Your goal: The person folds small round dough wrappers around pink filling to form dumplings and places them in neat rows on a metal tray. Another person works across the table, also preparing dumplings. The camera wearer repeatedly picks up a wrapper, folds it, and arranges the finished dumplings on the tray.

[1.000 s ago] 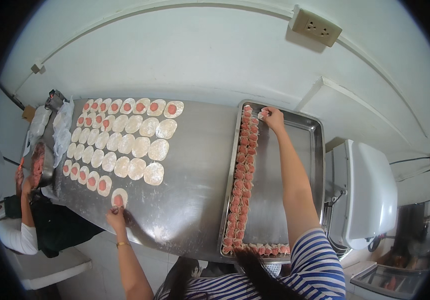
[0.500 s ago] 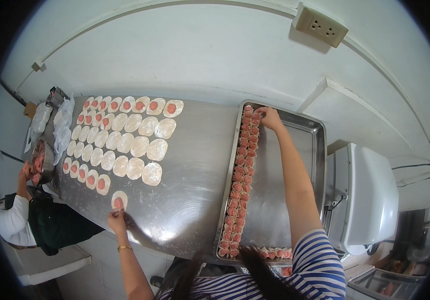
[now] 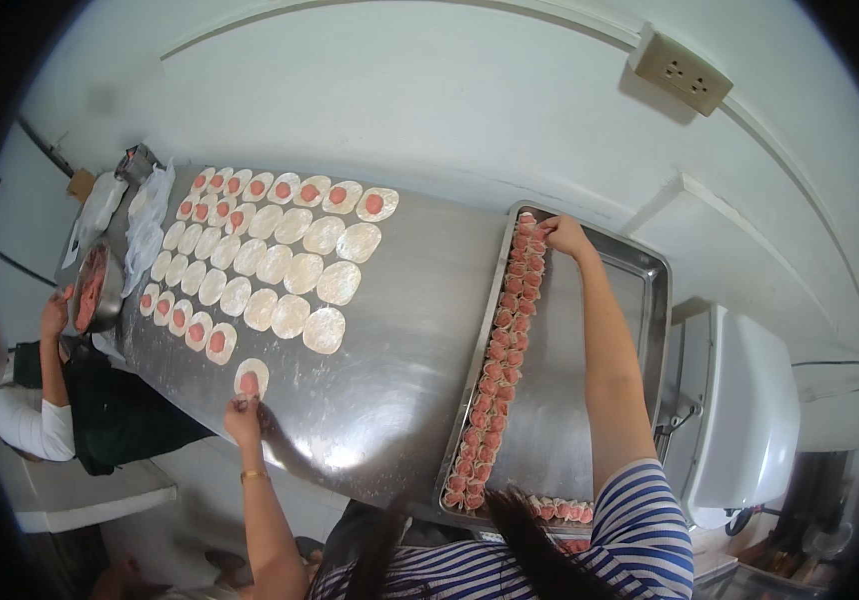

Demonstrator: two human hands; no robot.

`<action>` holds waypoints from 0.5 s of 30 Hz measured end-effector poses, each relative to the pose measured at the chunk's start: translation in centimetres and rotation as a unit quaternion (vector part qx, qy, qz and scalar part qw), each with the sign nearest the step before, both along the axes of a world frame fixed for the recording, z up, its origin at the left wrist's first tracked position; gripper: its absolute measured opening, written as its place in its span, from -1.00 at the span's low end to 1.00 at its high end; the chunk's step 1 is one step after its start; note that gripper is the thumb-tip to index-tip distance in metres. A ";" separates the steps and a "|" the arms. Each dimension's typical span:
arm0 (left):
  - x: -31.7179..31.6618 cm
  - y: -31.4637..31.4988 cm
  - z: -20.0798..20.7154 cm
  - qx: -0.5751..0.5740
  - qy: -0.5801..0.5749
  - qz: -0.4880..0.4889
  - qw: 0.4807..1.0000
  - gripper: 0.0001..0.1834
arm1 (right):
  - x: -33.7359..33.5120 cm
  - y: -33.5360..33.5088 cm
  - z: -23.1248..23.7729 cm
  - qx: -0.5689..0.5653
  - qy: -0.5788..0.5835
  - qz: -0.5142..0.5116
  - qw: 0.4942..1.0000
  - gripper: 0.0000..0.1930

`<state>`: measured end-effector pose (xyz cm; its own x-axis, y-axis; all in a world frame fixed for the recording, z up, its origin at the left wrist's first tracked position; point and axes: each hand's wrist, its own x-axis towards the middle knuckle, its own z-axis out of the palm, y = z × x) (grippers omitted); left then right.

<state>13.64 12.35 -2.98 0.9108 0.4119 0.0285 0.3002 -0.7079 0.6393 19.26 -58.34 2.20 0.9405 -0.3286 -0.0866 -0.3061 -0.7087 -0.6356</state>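
My left hand (image 3: 244, 420) is closed at the near edge of a round dough wrapper (image 3: 266, 370) on the steel table. Pink meat filling (image 3: 249, 384) lies on that wrapper, just beyond my fingertips. Over the tray, my right hand (image 3: 567, 236) has its fingers pinched on a filled dumpling (image 3: 544, 229) at the far end of a double row. The fingers partly cover this dumpling. Open-topped dumplings (image 3: 497, 370) run along the left side of the steel tray (image 3: 590, 340), and a shorter row (image 3: 562, 510) lies at its near edge.
Rows of floured wrappers (image 3: 303, 273) cover the table's left part, several topped with meat. At far left a co-worker's hand (image 3: 56, 312) is beside a metal bowl (image 3: 100, 318) of meat. A plastic bag (image 3: 153, 225) lies nearby. Right of the tray stands a white appliance (image 3: 745, 410).
The whole view has shifted, so the table and tray appear further right. Both my hands stay at the same wrapper and the same tray end. The co-worker's hand has shifted slightly beside the bowl.
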 end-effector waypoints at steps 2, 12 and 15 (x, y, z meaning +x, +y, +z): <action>-0.5 0.0 0.9 0.005 0.010 0.015 1.000 -0.62 | 0.2 0.1 0.0 -0.012 -0.013 0.009 1.000 -0.64; -0.9 -1.2 1.3 -0.059 -0.042 0.084 0.994 -0.58 | -1.4 -1.6 -1.6 -0.043 -0.099 -0.065 0.992 -0.59; -1.0 -0.8 1.6 -0.054 -0.025 0.078 0.995 -0.58 | -2.5 0.9 -0.5 0.023 -0.159 -0.077 0.984 -0.60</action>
